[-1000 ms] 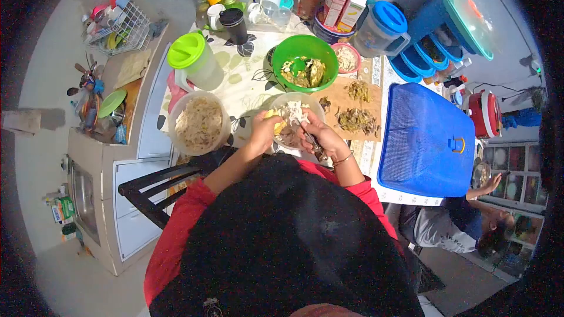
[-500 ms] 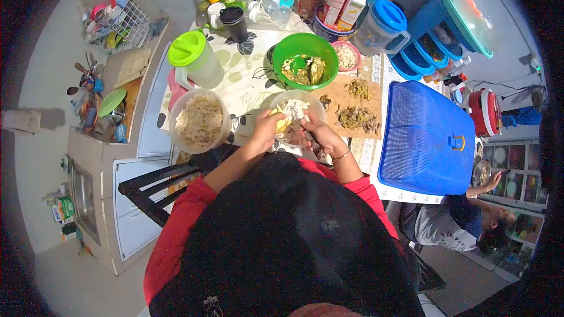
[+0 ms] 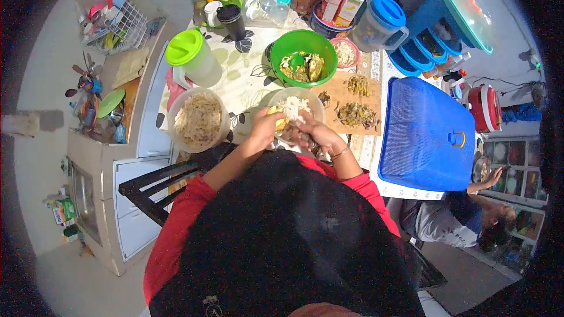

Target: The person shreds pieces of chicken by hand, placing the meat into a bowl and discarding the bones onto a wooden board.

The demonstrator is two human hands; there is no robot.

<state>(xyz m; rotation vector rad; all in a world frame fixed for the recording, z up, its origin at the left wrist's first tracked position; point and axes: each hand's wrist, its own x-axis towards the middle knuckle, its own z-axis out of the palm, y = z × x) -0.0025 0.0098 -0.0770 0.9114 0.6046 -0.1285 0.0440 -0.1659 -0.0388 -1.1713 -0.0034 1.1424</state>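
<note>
A yellow piece of food is pinched in my left hand over a clear plastic bowl near the table's front edge. My right hand is curled at the bowl's right side, its fingertips against the white shredded food. Something dark brown shows beneath that palm, and I cannot make out what it is. Left of my hands stands a round tub full of pale shreds. Beyond the bowl, a green basin contains yellowish food pieces.
Brown cardboard with dark scraps lies right of the bowl. A blue mesh food cover, a green-lidded pitcher and a blue-lidded pitcher stand around. A black chair is at left. Another person is at far right.
My right hand has turned slightly, and less of the dark brown thing under it shows. The white shreds are more exposed between my hands. My left hand stays nearly in place.
</note>
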